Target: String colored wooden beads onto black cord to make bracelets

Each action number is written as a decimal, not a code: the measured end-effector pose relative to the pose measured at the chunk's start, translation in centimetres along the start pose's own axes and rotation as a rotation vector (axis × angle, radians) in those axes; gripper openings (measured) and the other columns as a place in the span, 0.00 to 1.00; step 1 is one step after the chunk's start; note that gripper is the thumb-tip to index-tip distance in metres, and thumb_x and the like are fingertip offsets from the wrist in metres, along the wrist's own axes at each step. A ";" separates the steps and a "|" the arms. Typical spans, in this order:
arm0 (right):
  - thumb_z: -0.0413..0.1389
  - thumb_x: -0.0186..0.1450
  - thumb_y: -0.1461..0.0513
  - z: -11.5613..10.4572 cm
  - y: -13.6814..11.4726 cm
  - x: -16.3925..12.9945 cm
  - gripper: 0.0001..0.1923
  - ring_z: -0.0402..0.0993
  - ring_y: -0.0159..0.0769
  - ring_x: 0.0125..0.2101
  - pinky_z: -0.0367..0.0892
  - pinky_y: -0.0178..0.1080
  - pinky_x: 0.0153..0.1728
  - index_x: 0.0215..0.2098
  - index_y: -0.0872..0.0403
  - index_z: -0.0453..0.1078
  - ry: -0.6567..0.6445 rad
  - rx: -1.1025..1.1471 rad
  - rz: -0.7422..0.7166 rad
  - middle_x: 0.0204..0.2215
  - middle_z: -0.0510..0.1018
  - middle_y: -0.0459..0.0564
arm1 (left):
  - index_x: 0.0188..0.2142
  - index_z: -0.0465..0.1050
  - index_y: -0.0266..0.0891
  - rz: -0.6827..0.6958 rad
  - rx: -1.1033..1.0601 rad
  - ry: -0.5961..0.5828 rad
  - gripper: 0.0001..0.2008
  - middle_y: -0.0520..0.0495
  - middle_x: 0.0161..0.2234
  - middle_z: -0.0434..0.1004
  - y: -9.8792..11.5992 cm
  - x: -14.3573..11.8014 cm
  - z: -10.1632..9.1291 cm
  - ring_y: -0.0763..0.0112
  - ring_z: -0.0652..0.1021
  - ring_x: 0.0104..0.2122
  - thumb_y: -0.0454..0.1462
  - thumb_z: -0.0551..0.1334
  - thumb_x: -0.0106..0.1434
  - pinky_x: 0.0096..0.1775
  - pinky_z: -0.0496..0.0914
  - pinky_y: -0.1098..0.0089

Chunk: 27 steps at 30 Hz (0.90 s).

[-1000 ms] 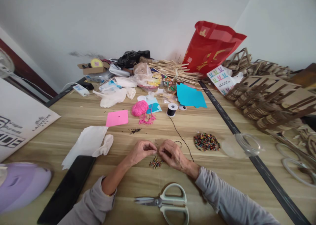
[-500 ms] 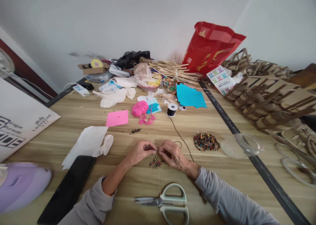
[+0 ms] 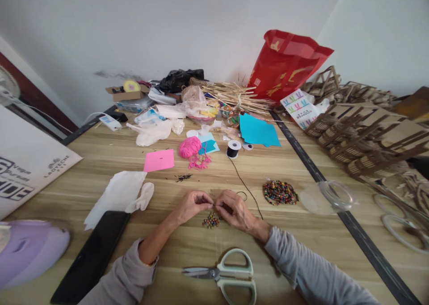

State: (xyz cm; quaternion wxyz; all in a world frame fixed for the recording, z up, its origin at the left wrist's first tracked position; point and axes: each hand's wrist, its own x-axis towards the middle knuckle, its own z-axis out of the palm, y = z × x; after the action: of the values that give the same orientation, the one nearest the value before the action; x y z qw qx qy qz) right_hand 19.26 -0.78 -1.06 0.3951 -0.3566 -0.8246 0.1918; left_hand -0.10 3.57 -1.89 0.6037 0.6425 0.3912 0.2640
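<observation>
Seen from the head camera, the person's left hand [image 3: 191, 205] and right hand [image 3: 234, 209] meet low over the wooden table [image 3: 100, 157], fingertips almost touching. Both sets of fingers are pinched tight on something very fine between them; it looks like the end of the black thread [image 3: 244, 184], though the thread itself is too thin to follow inside the grip. That thread runs from the right hand up across the table to a small black spool [image 3: 233, 149]. Whether a bead sits between the fingertips cannot be told.

Just below the hands lies a small cluster of beads [image 3: 211, 220], touching the table and close to both thumbs. A larger pile of beads [image 3: 280, 192] lies to the right, near a clear plastic lid [image 3: 327, 197]. A pair of scissors [image 3: 228, 274] rests closed nearer the person, apart from the hands. A dark phone [image 3: 92, 256] and a sheet of white paper [image 3: 115, 193] lie to the left; a ball of pink yarn [image 3: 189, 147] and blue paper [image 3: 258, 131] lie farther back.

By the look of it, the step in hand is stringing: the thread end is being steadied for a bead. The next move would call for one hand to keep the thread end firm and straight while the other picks a single bead from the small cluster and lines up its hole.
</observation>
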 end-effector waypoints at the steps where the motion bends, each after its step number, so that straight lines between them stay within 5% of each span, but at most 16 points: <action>1: 0.49 0.67 0.64 0.0 0.0 0.0 0.07 0.66 0.36 0.28 0.62 0.38 0.31 0.31 0.54 0.65 -0.001 0.000 0.000 0.26 0.72 0.50 | 0.28 0.76 0.34 -0.001 0.001 0.000 0.07 0.49 0.25 0.76 0.1 0.0 0.0 0.73 0.72 0.27 0.37 0.66 0.50 0.31 0.66 0.73; 27: 0.54 0.67 0.60 0.6 0.9 -0.6 0.06 0.69 0.36 0.28 0.65 0.38 0.32 0.32 0.54 0.68 0.051 0.044 0.014 0.26 0.74 0.49 | 0.28 0.76 0.34 -0.020 -0.013 -0.023 0.07 0.49 0.25 0.77 0.6 -0.2 0.2 0.72 0.74 0.27 0.36 0.67 0.49 0.33 0.67 0.71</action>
State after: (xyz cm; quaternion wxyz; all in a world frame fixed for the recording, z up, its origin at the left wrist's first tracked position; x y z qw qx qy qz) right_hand 19.42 -0.61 -2.25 0.4222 -0.3585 -0.8073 0.2036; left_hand 0.10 3.30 -1.27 0.6149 0.6376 0.3891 0.2529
